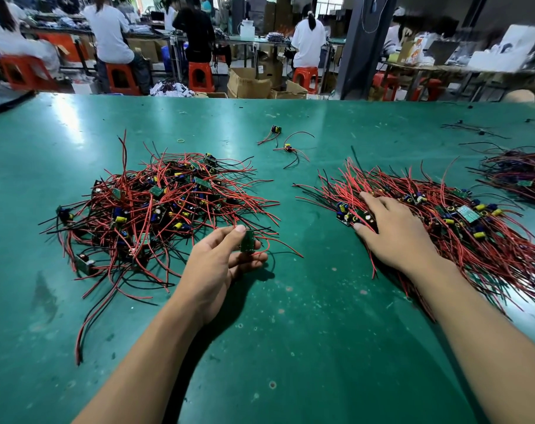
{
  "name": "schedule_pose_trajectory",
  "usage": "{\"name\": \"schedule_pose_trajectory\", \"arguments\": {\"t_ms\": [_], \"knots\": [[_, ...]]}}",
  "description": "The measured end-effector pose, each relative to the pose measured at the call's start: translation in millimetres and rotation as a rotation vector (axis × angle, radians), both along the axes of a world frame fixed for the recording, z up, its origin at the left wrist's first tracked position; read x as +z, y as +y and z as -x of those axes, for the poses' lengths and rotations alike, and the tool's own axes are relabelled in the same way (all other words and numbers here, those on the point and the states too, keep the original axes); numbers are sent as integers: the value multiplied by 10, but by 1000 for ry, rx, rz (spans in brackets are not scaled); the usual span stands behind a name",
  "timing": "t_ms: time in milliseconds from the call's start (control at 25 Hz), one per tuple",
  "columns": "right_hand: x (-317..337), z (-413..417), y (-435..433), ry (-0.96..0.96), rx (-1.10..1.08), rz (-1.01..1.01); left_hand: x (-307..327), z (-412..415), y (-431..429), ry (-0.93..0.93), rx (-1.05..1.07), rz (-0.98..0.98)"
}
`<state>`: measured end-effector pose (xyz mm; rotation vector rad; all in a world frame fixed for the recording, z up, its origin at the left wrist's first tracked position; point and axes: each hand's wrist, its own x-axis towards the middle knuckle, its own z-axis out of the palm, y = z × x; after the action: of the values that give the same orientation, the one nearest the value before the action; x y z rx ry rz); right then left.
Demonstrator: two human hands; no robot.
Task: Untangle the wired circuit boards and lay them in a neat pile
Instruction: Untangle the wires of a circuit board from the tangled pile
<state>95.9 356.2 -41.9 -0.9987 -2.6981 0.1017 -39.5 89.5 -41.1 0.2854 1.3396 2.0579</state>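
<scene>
Hands apart: the left hand [217, 261] pinches one small green circuit board [247, 242] between thumb and fingertips, held on edge just off the near right rim of the tangled heap [162, 206]. The right hand [397, 232] lies flat with straight, spread fingers, gripping nothing, pressed on the sorted pile [462, 221] well to the right of the heap. The heap is a knot of red and black wires, green boards, and yellow and blue capacitors; in the pile the wires run roughly one way. Any print on the boards is too small to read. Two loose boards [276, 130] lie beyond the heap's far right side. Bare green desk [290, 347] shows between heap and pile and on the heap's near side.
</scene>
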Motion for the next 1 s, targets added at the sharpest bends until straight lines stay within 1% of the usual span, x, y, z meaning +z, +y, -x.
{"name": "schedule_pose_trajectory", "arguments": {"t_ms": [120, 240, 320, 360, 400, 440, 520, 680, 760, 800, 840, 1000], "knots": [[13, 12, -18, -54, -15, 10, 5, -16, 3, 0, -3, -1], [89, 89, -160, -90, 16, -71, 4, -12, 11, -7, 7, -12], [125, 200, -358, -46, 112, -133, -5, -14, 22, 4, 6, -11], [119, 272, -493, 6, 180, -118, -10, -20, 25, 15, -1, 0], [88, 343, -651, 82, 241, -48, -11, -31, 29, 25, -8, 12], [32, 418, -823, 173, 280, 73, -11, -38, 37, 29, -12, 19], [-110, 570, -1141, 333, 276, 325, -8, -42, 48, 24, -5, 13], [-218, 792, -1307, 447, 127, 577, -23, -27, 57, 4, 15, -7], [-202, 821, -1287, 515, 125, 721, -33, -16, 50, -17, 21, -26], [-205, 815, -1299, 557, 131, 757, -28, -13, 45, -30, 15, -36], [-220, 794, -1324, 597, 130, 747, -19, -15, 38, -43, 2, -45], [-264, 673, -1360, 708, 58, 505, -9, 8, 1, -63, -32, -39]]}}
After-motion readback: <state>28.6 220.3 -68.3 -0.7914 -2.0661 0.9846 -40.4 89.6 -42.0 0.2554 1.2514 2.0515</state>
